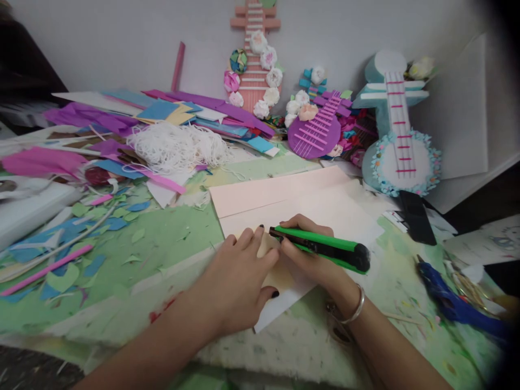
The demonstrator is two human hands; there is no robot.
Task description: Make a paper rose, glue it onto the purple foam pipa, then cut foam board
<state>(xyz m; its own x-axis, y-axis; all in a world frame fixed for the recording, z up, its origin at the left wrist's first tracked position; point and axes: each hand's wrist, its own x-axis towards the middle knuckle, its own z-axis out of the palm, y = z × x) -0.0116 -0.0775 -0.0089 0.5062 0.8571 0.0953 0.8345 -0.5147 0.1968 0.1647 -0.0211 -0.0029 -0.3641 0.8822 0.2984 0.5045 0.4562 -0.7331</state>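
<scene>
A green and black utility knife (325,249) is gripped in my right hand (309,254), its front end pointing left, close to my left fingertips. My left hand (233,276) lies over the paper with its fingers stretched out and the thumb apart. Under and beside those fingers is a small cream piece (266,246), partly covered by the hand. Beneath both hands lie pale sheets of paper or card (255,197), pinkish along the far edge and white towards me. The knife's blade tip cannot be made out.
Paper scraps (162,111) and a tangle of white string (179,143) cover the left and back. Decorated instrument models, pink (254,76), purple (314,132) and light blue (402,135), stand behind. At right lie a black phone (416,216) and a blue glue gun (450,298).
</scene>
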